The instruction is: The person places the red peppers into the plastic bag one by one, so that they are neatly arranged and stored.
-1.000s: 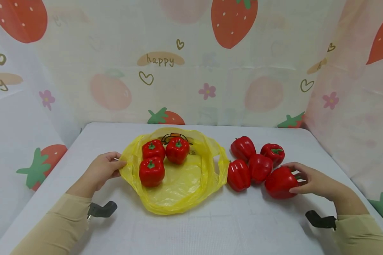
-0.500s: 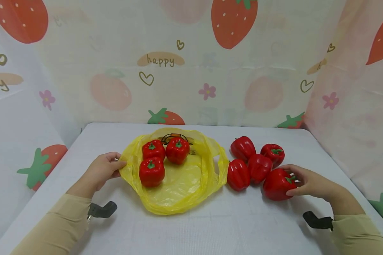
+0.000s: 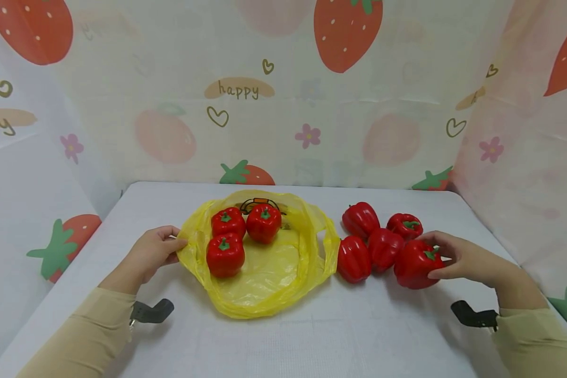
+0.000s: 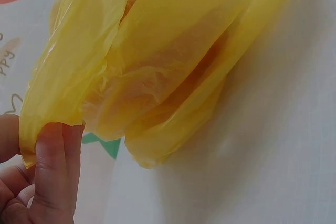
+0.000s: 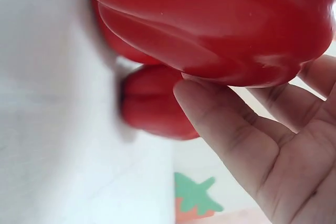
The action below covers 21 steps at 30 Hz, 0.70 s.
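Strawberry-print cloth (image 3: 340, 152) covers the back and both sides of my setup, with little hearts, pink flowers and "happy" written on it, and there's a white bench (image 3: 283, 346) under everything.

So I've got a yellow plastic bag (image 3: 245, 310) left of centre on the bench, mouth spread wide and facing up at me, with a dark and orange print at the far side. My left hand (image 3: 153, 254) is pinching the bag's left edge between thumb and fingers, and the left wrist view shows the film caught right there.

Three red peppers sit inside, bunched toward the left and back: a front pepper (image 3: 224, 255), a back-left pepper (image 3: 228, 221) and a back-right pepper (image 3: 263, 223), green stems up.

My right hand (image 3: 465, 262) has hold of another one, the gripped pepper (image 3: 417, 265), thumb on the near side and its stem toward my palm. Honestly can't tell if it's clear of the bench. Just beyond it and to its left are four loose peppers (image 3: 385, 249) in a tight cluster, the leftmost one right beside the bag. Beige sleeves (image 3: 531, 336) on both arms.
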Available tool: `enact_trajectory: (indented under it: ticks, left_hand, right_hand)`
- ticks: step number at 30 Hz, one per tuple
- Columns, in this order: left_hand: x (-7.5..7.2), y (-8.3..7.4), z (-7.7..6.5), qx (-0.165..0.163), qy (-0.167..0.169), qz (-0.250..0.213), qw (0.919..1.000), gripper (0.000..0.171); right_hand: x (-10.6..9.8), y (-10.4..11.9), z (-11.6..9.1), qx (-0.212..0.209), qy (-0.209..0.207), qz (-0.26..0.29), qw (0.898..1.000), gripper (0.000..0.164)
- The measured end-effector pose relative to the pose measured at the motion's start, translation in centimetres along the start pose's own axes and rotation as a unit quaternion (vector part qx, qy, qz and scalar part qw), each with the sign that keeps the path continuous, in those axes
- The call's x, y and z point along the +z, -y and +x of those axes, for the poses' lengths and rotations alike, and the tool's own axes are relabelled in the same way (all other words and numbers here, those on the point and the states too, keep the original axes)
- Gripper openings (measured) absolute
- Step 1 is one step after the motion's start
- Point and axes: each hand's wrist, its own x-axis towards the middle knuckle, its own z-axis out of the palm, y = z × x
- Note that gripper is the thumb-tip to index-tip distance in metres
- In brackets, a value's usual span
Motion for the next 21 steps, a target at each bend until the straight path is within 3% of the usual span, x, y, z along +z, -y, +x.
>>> enact_trajectory:
  ticks: [12, 21]
  left_hand:
    - [0.0, 0.1, 0.1, 0.002, -0.001, -0.001, 1.0, 0.033]
    - [-0.1, 0.0, 0.2, -0.004, -0.001, -0.004, 1.0, 0.033]
  right_hand:
    - [-0.2, 4.4, 3.7, -0.121, 0.022, 0.002, 0.992, 0.059]
    - [1.4, 8.0, 7.6, -0.097, 0.028, -0.012, 0.995, 0.063]
